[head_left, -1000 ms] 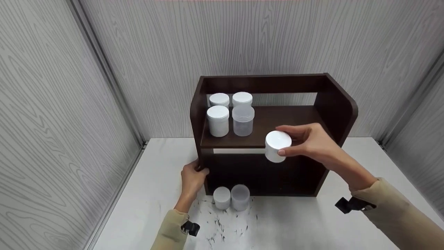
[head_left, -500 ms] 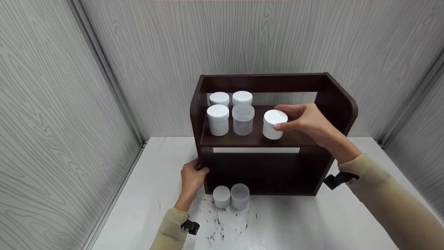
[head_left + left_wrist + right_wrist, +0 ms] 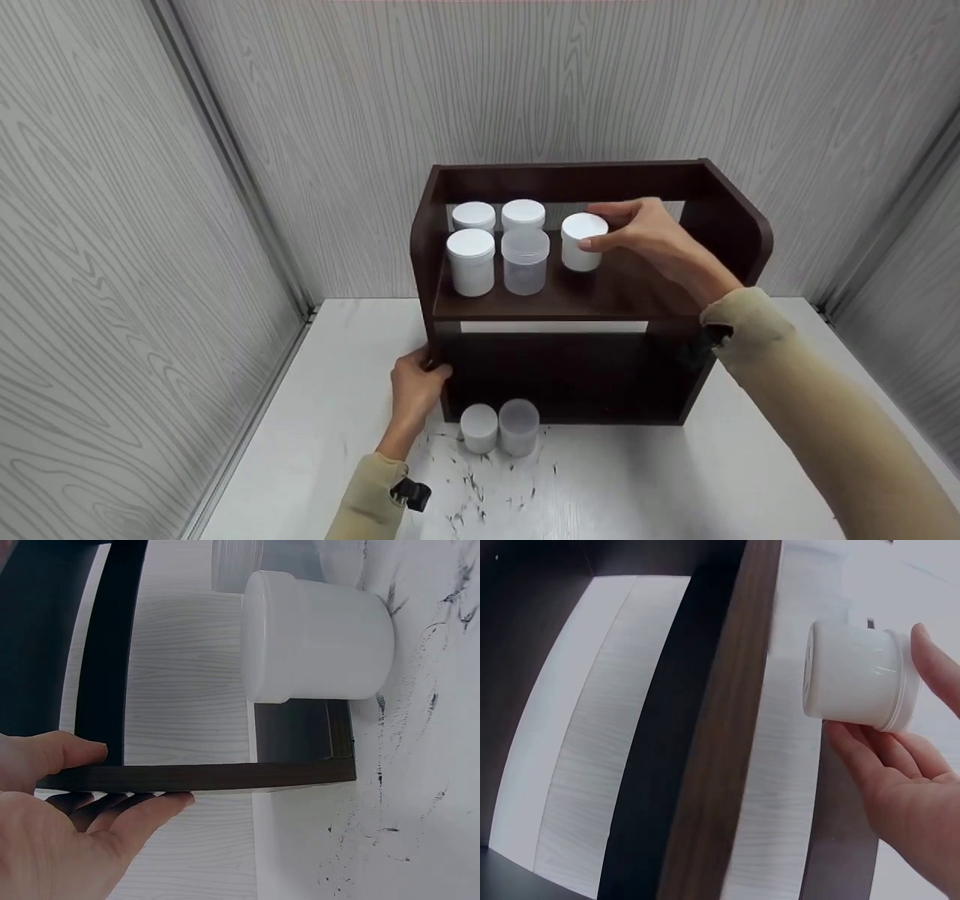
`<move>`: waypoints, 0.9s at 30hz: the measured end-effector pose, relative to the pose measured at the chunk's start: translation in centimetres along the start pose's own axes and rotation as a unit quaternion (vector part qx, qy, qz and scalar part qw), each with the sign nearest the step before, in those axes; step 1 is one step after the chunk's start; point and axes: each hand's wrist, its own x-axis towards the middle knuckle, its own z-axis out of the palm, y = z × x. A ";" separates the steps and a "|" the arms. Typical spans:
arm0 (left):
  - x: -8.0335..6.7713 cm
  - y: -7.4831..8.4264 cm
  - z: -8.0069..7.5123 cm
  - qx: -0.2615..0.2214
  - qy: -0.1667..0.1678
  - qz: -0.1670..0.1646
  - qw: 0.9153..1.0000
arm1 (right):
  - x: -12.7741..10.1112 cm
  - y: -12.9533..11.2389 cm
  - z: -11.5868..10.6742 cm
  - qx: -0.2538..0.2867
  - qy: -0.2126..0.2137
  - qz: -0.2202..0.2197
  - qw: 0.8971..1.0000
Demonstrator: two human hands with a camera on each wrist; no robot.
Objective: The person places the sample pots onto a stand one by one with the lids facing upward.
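A white lidded jar (image 3: 581,251) is pinched by its lid between the thumb and fingers of my right hand (image 3: 649,232), over the upper board of a dark brown shelf (image 3: 570,306). In the right wrist view the jar (image 3: 855,675) hangs past the board's front edge, thumb on one side of the lid, fingers on the other. My left hand (image 3: 415,382) grips the shelf's left side panel low down; in the left wrist view the thumb (image 3: 71,750) lies on one face and the fingers on the other.
On the upper board's left stand white lidded jars (image 3: 472,262) and a translucent jar (image 3: 525,270). On the white table before the shelf stand another white jar (image 3: 479,431) and a translucent one (image 3: 519,431), near dark marks. Pale wood-patterned panels (image 3: 360,150) rise behind and beside.
My right hand has carried the white jar up and back, from in front of the shelf to over its upper board, right of the translucent jar. My left hand keeps its grip.
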 end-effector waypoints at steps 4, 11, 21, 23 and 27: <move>-0.2 0.1 -0.1 -0.007 0.004 0.009 1.000 | 1.1 -0.1 -0.3 -0.010 -0.008 0.009 1.000; -0.3 -0.2 0.0 -0.011 0.000 0.004 1.000 | 2.7 0.6 -0.6 -0.028 -0.020 0.040 0.999; -0.1 0.0 0.0 -0.006 0.002 0.006 1.000 | 4.3 1.2 -0.4 -0.028 -0.043 0.052 0.997; -0.1 0.0 0.1 -0.007 0.001 0.006 1.000 | 4.5 1.4 -0.4 -0.015 -0.046 0.060 0.997; -0.2 -0.1 0.1 -0.009 0.001 0.008 1.000 | 4.8 1.7 -0.2 0.010 -0.053 0.070 0.996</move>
